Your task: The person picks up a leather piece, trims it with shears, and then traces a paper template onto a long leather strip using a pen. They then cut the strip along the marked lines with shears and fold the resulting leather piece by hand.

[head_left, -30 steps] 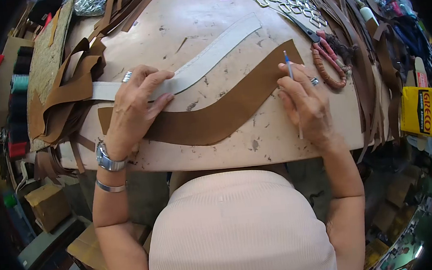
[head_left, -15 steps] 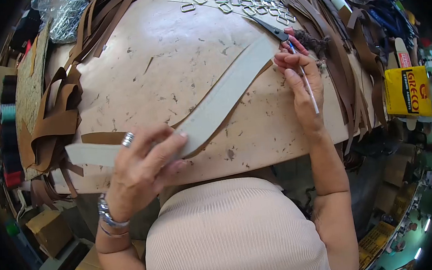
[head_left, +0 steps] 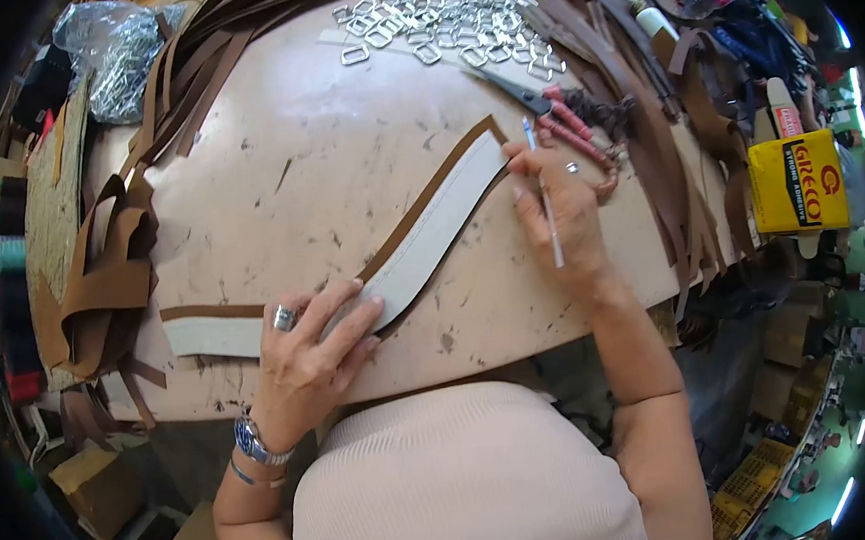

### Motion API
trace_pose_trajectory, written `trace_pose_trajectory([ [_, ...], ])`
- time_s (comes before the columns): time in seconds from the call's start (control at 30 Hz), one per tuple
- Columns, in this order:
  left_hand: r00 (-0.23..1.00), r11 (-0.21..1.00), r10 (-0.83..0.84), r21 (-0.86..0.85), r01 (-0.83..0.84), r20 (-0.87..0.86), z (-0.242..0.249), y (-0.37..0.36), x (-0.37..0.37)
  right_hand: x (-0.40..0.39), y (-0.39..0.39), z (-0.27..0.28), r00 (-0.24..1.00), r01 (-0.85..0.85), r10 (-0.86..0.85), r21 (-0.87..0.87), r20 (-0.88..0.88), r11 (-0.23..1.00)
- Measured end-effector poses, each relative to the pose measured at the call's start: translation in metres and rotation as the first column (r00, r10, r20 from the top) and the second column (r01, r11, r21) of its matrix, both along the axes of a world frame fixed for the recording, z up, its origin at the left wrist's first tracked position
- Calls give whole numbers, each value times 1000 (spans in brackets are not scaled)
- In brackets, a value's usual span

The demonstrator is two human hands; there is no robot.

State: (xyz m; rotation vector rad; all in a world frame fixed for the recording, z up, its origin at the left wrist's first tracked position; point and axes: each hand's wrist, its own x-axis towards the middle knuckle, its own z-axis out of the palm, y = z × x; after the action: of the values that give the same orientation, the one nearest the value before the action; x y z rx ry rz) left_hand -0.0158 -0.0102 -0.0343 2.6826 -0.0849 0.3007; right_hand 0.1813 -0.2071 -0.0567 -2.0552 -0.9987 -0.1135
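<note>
The fingers (head_left: 356,323) of the left hand (head_left: 306,357) lie spread and bent, grasping nothing, their tips pressing down near the bend of a long, curved, off-white strip of stiff sheet material (head_left: 430,232). The fingers of the right hand (head_left: 566,208) are closed around a slim, pale-barrelled pen with a blue end (head_left: 553,233), that end pointing away from the body. Their tips are at the strip's far right end; whether they touch it cannot be told.

Under the off-white strip lies a curved, brown, leather-like strip (head_left: 217,311), on the table between the hands. Brown shows as a clear band along the far side and only as a thin sliver in places on the near side.

For a good hold, pressure should probably go straight down, since a sideways push at the bend could twist one strip over the other. Both ends lie beyond the left hand's reach, so a light fingertip at the right end would likely steady it.

Farther out, the dark-bladed scissors with red-wrapped handles (head_left: 564,120) lie near the right hand and are best left untouched by its knuckles.
</note>
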Motion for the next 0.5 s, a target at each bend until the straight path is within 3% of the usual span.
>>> trace_pose_trajectory([
  [0.23,999,994,19,107,-23,36,-2,-4,-2,0,4,0,998,-17,18,-4,57,1000],
  [0.5,989,988,137,69,-140,48,-5,26,-32,-2,4,1,995,-2,9,-74,101,997],
])
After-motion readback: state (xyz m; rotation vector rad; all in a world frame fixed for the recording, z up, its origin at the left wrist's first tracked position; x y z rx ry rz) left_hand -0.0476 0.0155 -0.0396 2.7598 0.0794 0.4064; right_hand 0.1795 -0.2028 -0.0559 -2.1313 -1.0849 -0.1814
